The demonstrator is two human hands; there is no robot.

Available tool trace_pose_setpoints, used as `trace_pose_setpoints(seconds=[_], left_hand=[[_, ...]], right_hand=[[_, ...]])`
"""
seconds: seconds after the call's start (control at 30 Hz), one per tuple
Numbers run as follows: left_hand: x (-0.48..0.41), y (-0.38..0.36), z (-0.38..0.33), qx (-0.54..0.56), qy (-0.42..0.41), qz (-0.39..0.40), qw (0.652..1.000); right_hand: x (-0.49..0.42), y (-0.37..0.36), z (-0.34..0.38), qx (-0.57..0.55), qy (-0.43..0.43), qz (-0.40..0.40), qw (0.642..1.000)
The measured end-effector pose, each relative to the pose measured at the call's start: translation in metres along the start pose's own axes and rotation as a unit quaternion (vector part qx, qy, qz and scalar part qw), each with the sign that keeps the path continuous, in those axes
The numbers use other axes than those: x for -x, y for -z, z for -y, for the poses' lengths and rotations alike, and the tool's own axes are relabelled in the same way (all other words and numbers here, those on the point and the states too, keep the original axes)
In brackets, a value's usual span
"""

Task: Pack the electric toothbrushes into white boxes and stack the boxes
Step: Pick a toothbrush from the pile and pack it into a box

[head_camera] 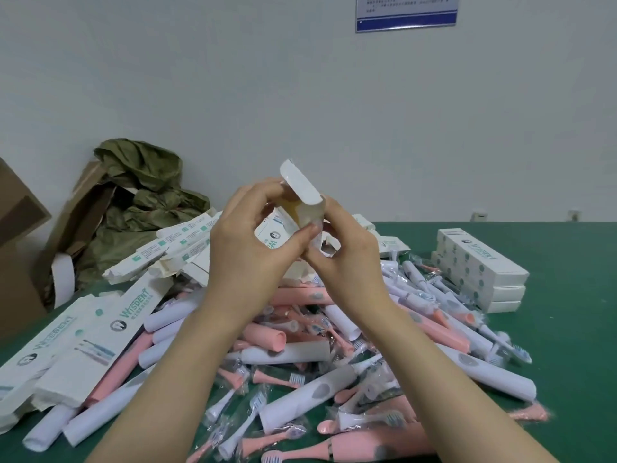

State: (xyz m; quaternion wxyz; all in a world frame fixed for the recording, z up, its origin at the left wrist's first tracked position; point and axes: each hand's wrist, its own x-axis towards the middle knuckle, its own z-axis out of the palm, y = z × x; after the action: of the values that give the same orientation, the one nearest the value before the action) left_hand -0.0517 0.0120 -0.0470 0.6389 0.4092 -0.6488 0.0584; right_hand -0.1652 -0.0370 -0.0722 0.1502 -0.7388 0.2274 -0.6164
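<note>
Nearest, a loose heap of pink and white electric toothbrushes (300, 355) covers the green table (574, 345), mixed with spare brush heads in clear wrappers. To its left lie flattened white boxes (83, 335) with printed faces up. Above the heap both bare hands hold one white box (302, 188) up in the air, tilted, its end flap standing open: the left hand (247, 242) pinches it between thumb and curled fingers, and the right hand (347, 259) grips its lower part from the other side (what is inside cannot be made out). Farther right, three closed boxes sit in a stack (480, 272). At the back left, a brown carton (20, 235) and crumpled olive wrapping (147, 182) stand against the wall.
</note>
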Motion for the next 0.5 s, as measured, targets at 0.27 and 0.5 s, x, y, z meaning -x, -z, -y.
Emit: trace_pose_setpoints(seconds=[0.27,0.5], left_hand=[[0.005,-0.004,-0.003,0.016,-0.007,-0.016,1.0],[0.015,-0.017,-0.004,0.084,0.038,-0.016,0.996]], right_hand=[[0.002,0.015,0.023,-0.165,-0.028,0.11,0.98],[-0.002,0.014,0.027,-0.053,-0.016,0.005,0.998]])
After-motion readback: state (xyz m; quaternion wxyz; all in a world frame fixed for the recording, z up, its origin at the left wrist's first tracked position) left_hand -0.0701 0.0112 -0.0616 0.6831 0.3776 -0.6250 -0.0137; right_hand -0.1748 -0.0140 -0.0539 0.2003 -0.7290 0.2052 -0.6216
